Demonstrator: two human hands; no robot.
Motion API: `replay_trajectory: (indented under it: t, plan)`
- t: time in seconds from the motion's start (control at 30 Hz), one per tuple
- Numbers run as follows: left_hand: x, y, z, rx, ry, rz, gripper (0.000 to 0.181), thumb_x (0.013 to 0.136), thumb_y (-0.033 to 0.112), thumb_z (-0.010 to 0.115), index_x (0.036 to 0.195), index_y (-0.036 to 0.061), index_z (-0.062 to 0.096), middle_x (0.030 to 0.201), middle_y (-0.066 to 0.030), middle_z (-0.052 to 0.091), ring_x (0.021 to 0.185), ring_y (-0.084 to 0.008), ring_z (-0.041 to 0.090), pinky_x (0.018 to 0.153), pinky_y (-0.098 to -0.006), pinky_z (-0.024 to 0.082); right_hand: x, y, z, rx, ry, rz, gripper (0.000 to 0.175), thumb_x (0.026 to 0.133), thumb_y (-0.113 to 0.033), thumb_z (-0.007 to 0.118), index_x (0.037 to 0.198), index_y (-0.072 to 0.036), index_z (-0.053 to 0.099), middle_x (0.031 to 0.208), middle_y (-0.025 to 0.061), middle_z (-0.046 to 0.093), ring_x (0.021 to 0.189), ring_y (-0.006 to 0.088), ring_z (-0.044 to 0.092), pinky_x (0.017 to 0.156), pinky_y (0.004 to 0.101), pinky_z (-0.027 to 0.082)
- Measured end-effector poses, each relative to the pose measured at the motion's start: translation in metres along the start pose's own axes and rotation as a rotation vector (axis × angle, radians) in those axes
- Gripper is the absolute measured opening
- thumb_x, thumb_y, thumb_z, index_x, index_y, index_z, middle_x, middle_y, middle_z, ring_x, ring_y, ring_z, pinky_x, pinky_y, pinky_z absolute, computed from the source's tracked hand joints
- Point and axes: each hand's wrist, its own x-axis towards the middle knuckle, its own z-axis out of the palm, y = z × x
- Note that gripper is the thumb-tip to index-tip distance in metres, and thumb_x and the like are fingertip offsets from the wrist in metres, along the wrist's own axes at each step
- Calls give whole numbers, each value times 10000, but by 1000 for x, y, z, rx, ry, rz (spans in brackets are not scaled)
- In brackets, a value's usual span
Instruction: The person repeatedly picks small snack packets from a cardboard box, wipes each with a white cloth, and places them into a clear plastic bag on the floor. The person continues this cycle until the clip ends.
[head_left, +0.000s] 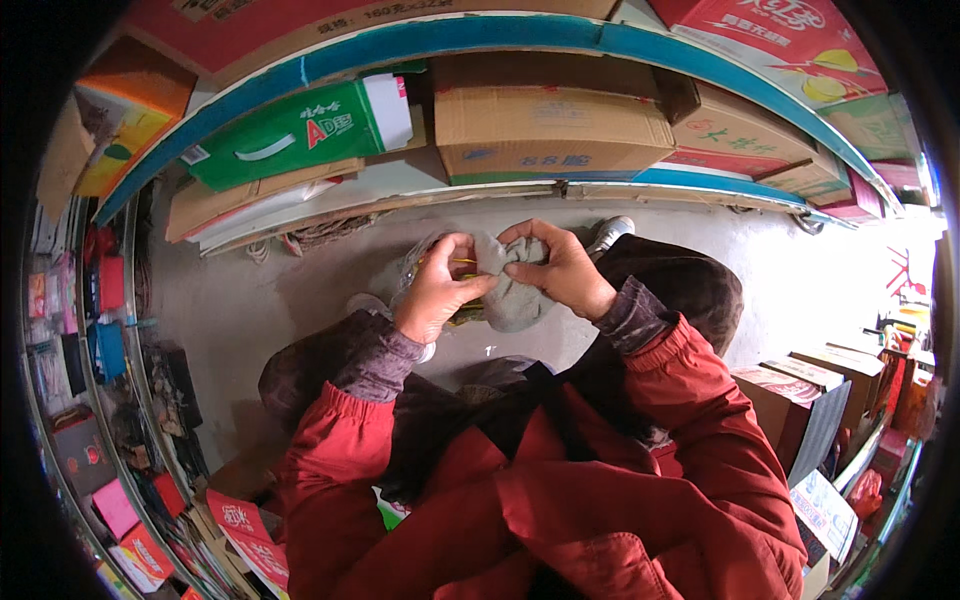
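Observation:
A crumpled light-grey cloth piece (517, 304), perhaps a sock or glove, is held up in front of me between both hands. My right hand (566, 270) pinches its gathered upper part between thumb and fingers. My left hand (439, 292) has its thumb tip against the cloth's left edge, its fingers curled around that side. Below and behind my left hand, a clear plastic bag (417, 259) with yellow strips in it is partly hidden. My knees are spread to either side, with the concrete floor (300, 277) beneath.
A shelf with a blue edge (450, 39) runs across the front, holding a green carton (300, 131) and a cardboard box (555, 135). Shelves of small goods (109, 352) line the left. Opened cartons (787, 405) stand at the right. Rope (330, 234) lies under the front shelf.

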Motion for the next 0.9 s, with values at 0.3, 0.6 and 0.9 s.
replay_trajectory:
  t: [0.3, 0.6, 0.9]
  plan:
    - [-1, -10, 1, -170, 2, -64, 441, 737, -17, 636, 1127, 35, 436, 1035, -48, 534, 951, -139, 524, 828, -276, 426, 0, 2, 8, 21, -17, -41, 295, 757, -11, 644, 1032, -4, 537, 879, 29, 568, 808, 74, 497, 711, 222, 440]
    - [3, -3, -11, -152, 175, -25, 440, 682, -66, 557, 1106, 16, 475, 1041, -58, 554, 972, -149, 521, 857, -274, 408, -2, -8, 10, 55, -139, -80, 476, 863, -162, 581, 1268, -50, 356, 1034, 19, 506, 902, 66, 472, 747, 211, 416]
    - [-2, 29, -58, -165, 487, 279, 433, 662, -22, 487, 1095, -13, 500, 1026, -56, 549, 957, -158, 510, 891, -270, 372, 8, 14, -10, -261, 57, 16, 380, 862, -113, 555, 1212, -22, 438, 980, 54, 523, 826, 93, 508, 746, 223, 443]
